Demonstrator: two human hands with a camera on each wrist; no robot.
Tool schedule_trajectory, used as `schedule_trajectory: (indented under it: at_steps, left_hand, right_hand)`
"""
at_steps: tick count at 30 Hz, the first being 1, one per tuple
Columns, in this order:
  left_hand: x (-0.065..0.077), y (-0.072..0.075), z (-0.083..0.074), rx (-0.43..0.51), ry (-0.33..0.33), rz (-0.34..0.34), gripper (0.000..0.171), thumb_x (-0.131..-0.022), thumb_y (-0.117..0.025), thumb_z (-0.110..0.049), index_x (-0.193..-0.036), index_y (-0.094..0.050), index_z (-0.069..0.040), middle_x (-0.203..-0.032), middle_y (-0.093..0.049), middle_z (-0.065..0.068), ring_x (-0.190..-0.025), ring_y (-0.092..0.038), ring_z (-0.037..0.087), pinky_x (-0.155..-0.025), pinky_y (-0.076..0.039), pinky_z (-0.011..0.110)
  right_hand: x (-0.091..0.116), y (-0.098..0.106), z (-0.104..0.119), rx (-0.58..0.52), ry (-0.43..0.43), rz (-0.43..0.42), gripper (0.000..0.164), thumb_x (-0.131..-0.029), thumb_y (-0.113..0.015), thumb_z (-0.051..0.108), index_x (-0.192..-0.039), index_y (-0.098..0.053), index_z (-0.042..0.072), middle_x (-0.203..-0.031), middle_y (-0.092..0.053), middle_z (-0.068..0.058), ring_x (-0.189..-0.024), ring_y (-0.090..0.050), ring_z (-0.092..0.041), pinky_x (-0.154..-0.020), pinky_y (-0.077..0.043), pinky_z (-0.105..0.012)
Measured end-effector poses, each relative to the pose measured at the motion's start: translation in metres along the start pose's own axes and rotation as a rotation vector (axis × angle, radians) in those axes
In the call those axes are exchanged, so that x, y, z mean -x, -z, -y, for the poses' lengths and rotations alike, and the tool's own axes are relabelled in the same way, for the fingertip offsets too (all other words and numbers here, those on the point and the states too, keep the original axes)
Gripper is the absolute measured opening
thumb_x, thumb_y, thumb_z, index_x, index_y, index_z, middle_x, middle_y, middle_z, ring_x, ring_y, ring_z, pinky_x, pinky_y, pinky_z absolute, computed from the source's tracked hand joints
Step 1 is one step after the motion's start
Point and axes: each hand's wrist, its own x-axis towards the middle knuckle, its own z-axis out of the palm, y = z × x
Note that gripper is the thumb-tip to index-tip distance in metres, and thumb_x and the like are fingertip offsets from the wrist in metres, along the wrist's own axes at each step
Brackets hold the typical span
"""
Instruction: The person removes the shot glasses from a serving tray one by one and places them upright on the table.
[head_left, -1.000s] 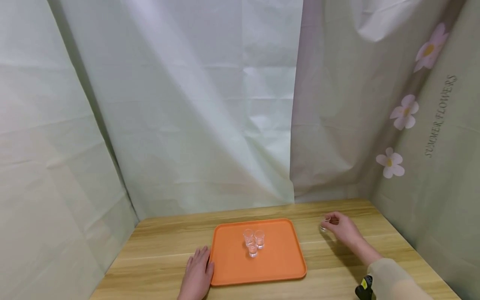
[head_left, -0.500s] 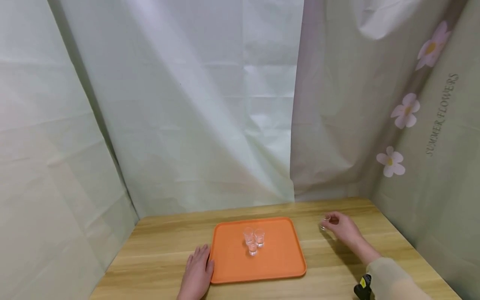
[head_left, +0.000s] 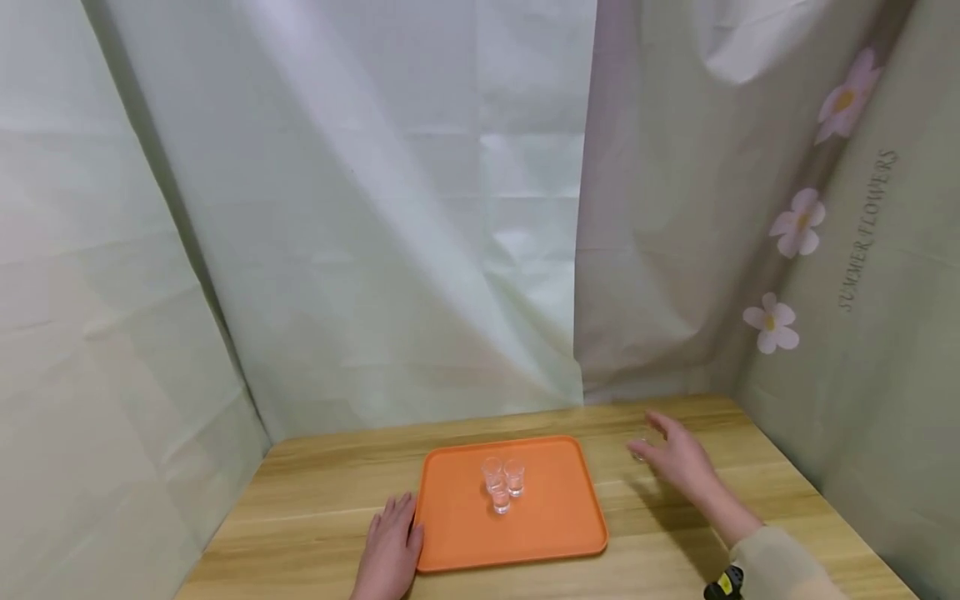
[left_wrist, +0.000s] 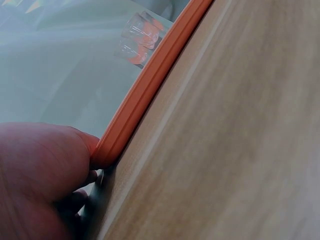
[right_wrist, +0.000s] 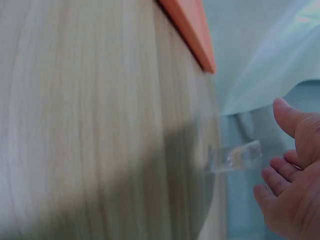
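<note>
An orange tray (head_left: 551, 529) lies on the wooden table. Near its middle, three clear shot glasses (head_left: 514, 478) stand close together. My left hand (head_left: 387, 550) rests beside the tray's left edge, its thumb side touching the rim and its fingers extended. To the right of the tray, a separate clear shot glass (right_wrist: 235, 157) stands upright on the table. My right hand (head_left: 684, 463) hovers at this glass with thumb and fingers spread apart. In the right wrist view, a gap shows between the fingers (right_wrist: 280, 177) and the glass; from the head view, the hand partly hides it.
The wooden table (head_left: 315, 492) extends to both sides of the tray. Pale hanging sheets (head_left: 420, 250) enclose its back and sides, with printed flowers (head_left: 771, 323) on the right one. A black device with a yellow mark (head_left: 724, 582) sits at the right wrist.
My right hand has let go of the shot glass on the right, its thumb and fingers moving apart. The left hand keeps its place at the tray. The head view has shifted slightly.
</note>
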Motion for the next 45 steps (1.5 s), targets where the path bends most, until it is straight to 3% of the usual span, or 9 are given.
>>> schedule_trajectory:
  at_steps: [12,17,29,37,45]
  left_hand:
    - [-0.001,-0.001,0.003,0.005,-0.023,-0.018,0.043,-0.105,-0.069,-0.007,-0.143,-0.063,0.013,-0.152,-0.059,0.034,-0.148,-0.046,0.060,-0.122,-0.031,0.076]
    - [0.000,-0.002,0.005,0.019,-0.035,-0.024,0.044,-0.104,-0.070,-0.006,-0.142,-0.064,0.014,-0.150,-0.061,0.034,-0.145,-0.047,0.061,-0.120,-0.033,0.076]
    - [0.001,-0.003,0.004,0.013,-0.046,-0.046,0.043,-0.103,-0.070,-0.005,-0.142,-0.064,0.014,-0.149,-0.061,0.035,-0.145,-0.048,0.061,-0.120,-0.033,0.077]
    - [0.001,-0.006,0.004,0.006,-0.051,-0.063,0.043,-0.101,-0.072,-0.004,-0.141,-0.065,0.013,-0.148,-0.063,0.034,-0.144,-0.050,0.060,-0.120,-0.035,0.076]
    - [0.000,-0.005,0.005,0.000,-0.038,-0.052,0.044,-0.102,-0.072,-0.005,-0.141,-0.065,0.013,-0.148,-0.063,0.033,-0.144,-0.050,0.060,-0.120,-0.035,0.075]
  right_hand:
    - [0.004,-0.024,0.039,-0.019,0.123,-0.033,0.076,-0.101,-0.084,0.025,-0.160,-0.048,-0.007,-0.159,-0.054,-0.031,-0.146,-0.051,-0.052,-0.120,-0.043,-0.069]
    - [0.006,-0.041,0.051,-0.028,0.139,0.015,0.076,-0.100,-0.085,0.028,-0.160,-0.051,-0.004,-0.157,-0.058,-0.027,-0.147,-0.052,-0.048,-0.120,-0.042,-0.068]
    - [0.007,-0.084,0.072,-0.204,0.179,0.141,0.068,-0.098,-0.087,0.017,-0.155,-0.057,-0.005,-0.153,-0.063,-0.023,-0.140,-0.061,-0.043,-0.118,-0.049,-0.057]
    - [0.008,-0.103,0.079,-0.225,0.223,0.221,0.060,-0.100,-0.084,0.016,-0.151,-0.060,-0.006,-0.145,-0.068,-0.022,-0.132,-0.065,-0.044,-0.113,-0.053,-0.060]
    - [0.000,-0.121,0.081,-0.266,0.267,0.270,0.057,-0.099,-0.084,0.011,-0.148,-0.061,-0.010,-0.141,-0.068,-0.029,-0.130,-0.067,-0.048,-0.112,-0.052,-0.064]
